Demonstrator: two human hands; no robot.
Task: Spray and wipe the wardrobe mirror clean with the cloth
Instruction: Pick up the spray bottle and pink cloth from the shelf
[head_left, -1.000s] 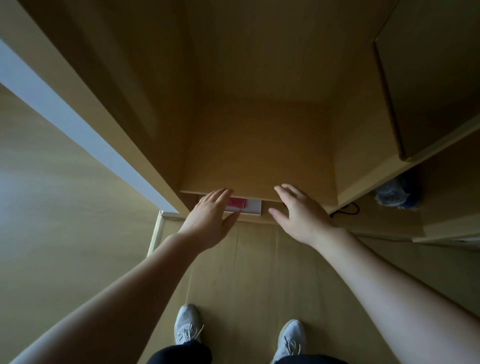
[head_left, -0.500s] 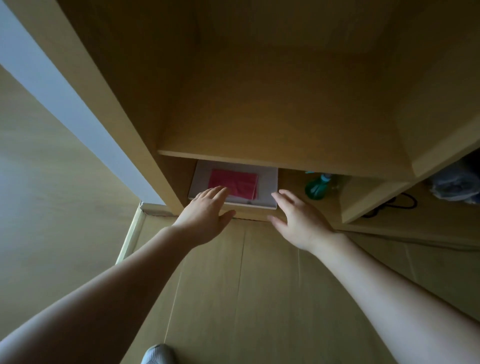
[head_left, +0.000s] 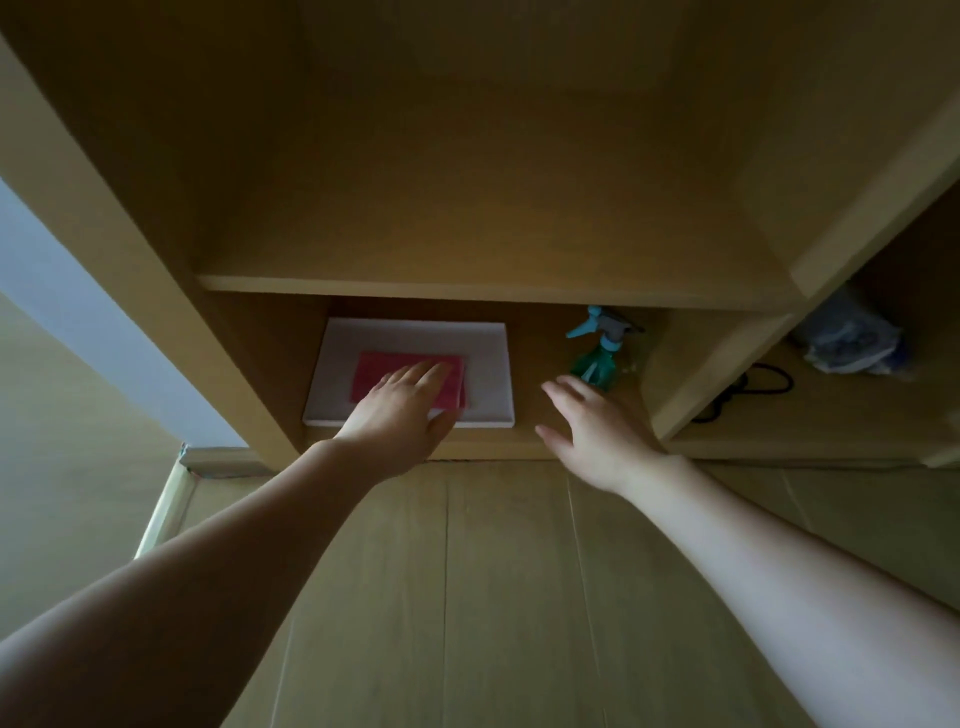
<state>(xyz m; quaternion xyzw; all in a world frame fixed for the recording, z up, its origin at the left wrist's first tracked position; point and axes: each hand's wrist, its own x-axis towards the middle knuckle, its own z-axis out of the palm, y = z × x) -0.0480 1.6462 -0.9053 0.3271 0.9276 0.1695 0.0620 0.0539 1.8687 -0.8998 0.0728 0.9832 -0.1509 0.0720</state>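
There is one wide-angle camera, worn on the person's head, facing forward and down into a low wardrobe compartment (head_left: 540, 358). Both forearms run in from the bottom corners. The left hand (head_left: 400, 410) and right hand (head_left: 597, 431) sit mid-frame, close ahead, with the compartment beyond the fingertips and the floor (head_left: 467, 597) below the wrists.

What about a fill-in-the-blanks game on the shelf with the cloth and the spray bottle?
The hand over the red cloth is the person's ____ one.
The cloth lies on a flat board coloured ____.
The spray bottle stands to the board's ____.
The right hand is stretched toward the bottle but holds ____.
Missing words: left, white, right, nothing.
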